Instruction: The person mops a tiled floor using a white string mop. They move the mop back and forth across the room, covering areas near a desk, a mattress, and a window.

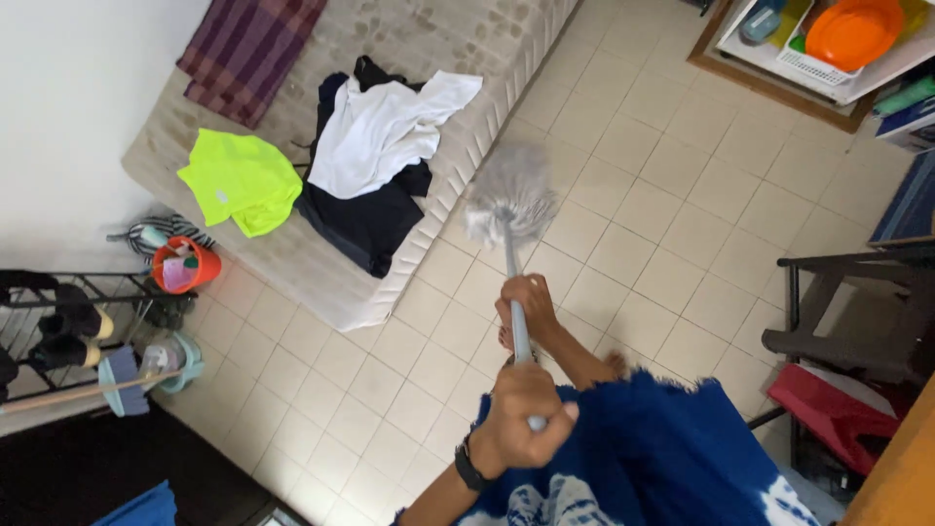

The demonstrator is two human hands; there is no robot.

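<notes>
Nearest the camera, the left hand (521,414) is closed in a fist around the upper end of a grey mop handle (520,336), a black wristband (469,468) on its wrist. Just below that hand spreads a blue and white patterned garment (643,458) worn by the person. Farther along the handle, the right hand (526,310) is wrapped round the shaft, fingers closed on it. The handle runs on past this hand to a fluffy grey mop head (509,200), blurred, which sits over the cream tiled floor (662,195) right beside the edge of a bare mattress (409,58).

To the left of both hands, on the mattress, lie a white shirt (385,131) over dark clothes (365,219), then a neon yellow shirt (243,180), and beyond them a purple checked cloth (248,49) at the far end. Lower left of the hands, by the wall, stand an orange bucket (185,265), a black metal rack (58,321) with footwear, and a blue dustpan and brush (122,380).

To the right of the hands are a dark chair frame (857,312) and a red stool (833,409). Far beyond them, upper right, a shelf holds an orange plastic bowl (852,29) in a white basket (813,66).
</notes>
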